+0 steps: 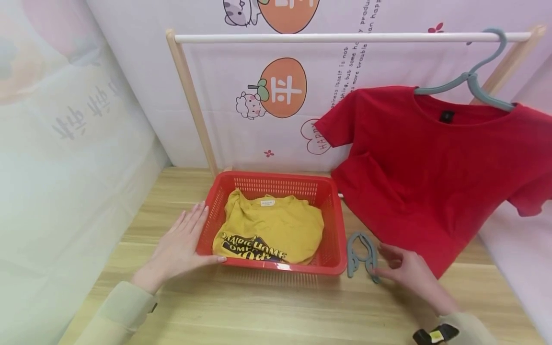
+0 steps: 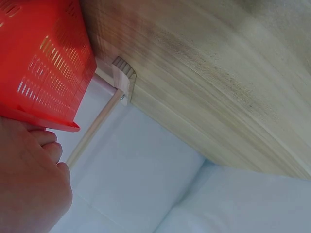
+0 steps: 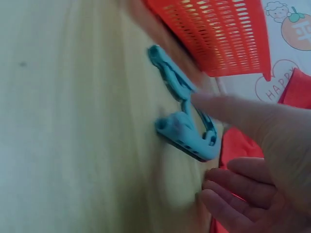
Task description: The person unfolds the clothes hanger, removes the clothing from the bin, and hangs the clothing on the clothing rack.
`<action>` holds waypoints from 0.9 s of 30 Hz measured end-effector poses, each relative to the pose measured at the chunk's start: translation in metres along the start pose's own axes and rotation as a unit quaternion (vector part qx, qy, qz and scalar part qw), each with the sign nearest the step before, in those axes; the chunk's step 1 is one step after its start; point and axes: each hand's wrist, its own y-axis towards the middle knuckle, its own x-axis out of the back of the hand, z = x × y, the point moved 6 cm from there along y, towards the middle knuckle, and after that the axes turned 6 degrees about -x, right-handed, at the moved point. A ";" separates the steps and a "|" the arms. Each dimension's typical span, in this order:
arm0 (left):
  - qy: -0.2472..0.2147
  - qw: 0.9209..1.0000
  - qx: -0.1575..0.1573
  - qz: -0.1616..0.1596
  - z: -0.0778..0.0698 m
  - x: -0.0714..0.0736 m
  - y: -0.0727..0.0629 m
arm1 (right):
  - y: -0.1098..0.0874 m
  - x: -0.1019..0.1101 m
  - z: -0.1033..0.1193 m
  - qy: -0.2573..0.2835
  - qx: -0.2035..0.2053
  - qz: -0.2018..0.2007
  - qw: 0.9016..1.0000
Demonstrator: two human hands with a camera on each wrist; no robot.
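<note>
A red plastic basket stands on the wooden table and holds a yellow T-shirt with dark printed lettering. My left hand rests on the basket's left front corner, fingers straight along the side and thumb on the front rim. Right of the basket lies a folded grey-blue clothes hanger. Beside it is my right hand, its thumb at the hanger's near arm and its fingers apart from the thumb. In the right wrist view the thumb overlaps the hanger; whether it touches cannot be told.
A rack with a white bar and wooden legs stands behind the basket. From its right end hangs a red T-shirt on another grey-blue hanger, reaching down behind my right hand. Printed cloth covers the back.
</note>
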 end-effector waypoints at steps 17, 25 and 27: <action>-0.001 1.000 -0.005 -0.006 -0.002 0.001 -0.001 | 0.004 -0.021 0.011 -0.026 0.014 -0.032 0.999; 0.000 1.000 -0.004 -0.011 -0.001 0.000 -0.002 | 0.012 -0.019 0.005 -0.006 -0.035 0.011 0.999; -0.001 1.000 -0.004 -0.013 -0.001 0.000 -0.002 | 0.013 -0.019 0.005 -0.010 -0.036 0.007 0.999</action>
